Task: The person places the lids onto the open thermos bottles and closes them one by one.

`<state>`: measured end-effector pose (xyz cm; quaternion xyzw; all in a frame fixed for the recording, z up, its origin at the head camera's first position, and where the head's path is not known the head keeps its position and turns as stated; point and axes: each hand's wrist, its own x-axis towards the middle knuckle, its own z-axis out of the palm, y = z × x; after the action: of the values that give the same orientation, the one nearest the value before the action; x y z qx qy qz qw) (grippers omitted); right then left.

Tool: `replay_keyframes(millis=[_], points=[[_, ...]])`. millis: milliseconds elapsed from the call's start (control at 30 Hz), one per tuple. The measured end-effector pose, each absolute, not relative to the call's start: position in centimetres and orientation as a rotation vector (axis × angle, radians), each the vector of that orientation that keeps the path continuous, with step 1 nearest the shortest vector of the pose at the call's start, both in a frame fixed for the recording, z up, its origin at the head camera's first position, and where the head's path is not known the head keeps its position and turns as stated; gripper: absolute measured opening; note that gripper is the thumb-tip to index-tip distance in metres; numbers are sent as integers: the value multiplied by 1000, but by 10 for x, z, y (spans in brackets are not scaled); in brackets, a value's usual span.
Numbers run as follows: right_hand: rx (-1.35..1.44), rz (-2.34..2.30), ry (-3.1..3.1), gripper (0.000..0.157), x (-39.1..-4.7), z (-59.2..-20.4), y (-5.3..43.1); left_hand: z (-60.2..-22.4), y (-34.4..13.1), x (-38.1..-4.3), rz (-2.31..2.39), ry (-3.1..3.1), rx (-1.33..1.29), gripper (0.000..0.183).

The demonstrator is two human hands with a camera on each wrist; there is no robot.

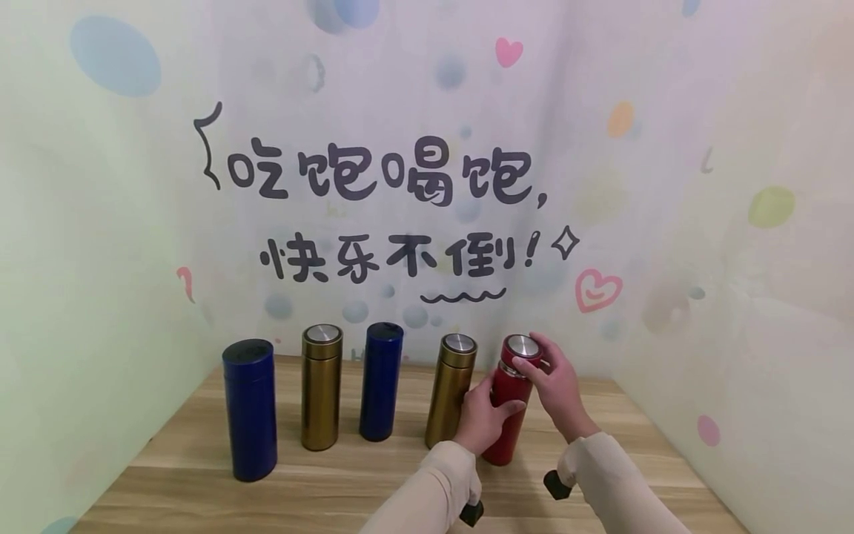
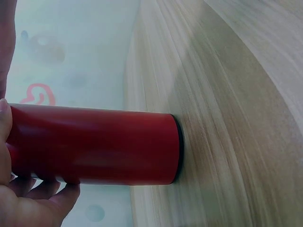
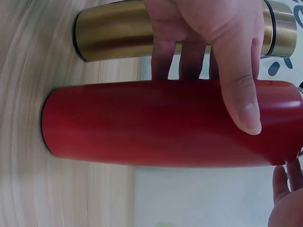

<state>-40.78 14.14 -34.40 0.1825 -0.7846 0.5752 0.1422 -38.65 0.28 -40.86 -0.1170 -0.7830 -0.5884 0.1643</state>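
Observation:
A red thermos bottle stands upright at the right of the row on the wooden table. My left hand holds its body, thumb across the front and fingers round the far side. Above it, my right hand grips the lid, which has a silver disc on top. A silver neck band shows between lid and body. In the left wrist view the thermos's black-rimmed base meets the table. The right wrist view shows the left hand's thumb on the red body, with the right hand's fingertips near the neck.
Just left of the red thermos stands a gold thermos. Farther left come a blue one, another gold one and another blue one. A printed backdrop rises behind the wooden table.

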Motion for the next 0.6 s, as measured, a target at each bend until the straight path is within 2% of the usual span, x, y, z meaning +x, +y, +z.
replay_keyframes(millis=[333, 600], points=[[515, 1640, -2262, 66, -405, -344, 142, -408, 3, -387, -1680, -2230, -341, 58], [465, 1568, -2314, 73, -408, -345, 138, -408, 2, -386, -1688, -2222, -342, 59]])
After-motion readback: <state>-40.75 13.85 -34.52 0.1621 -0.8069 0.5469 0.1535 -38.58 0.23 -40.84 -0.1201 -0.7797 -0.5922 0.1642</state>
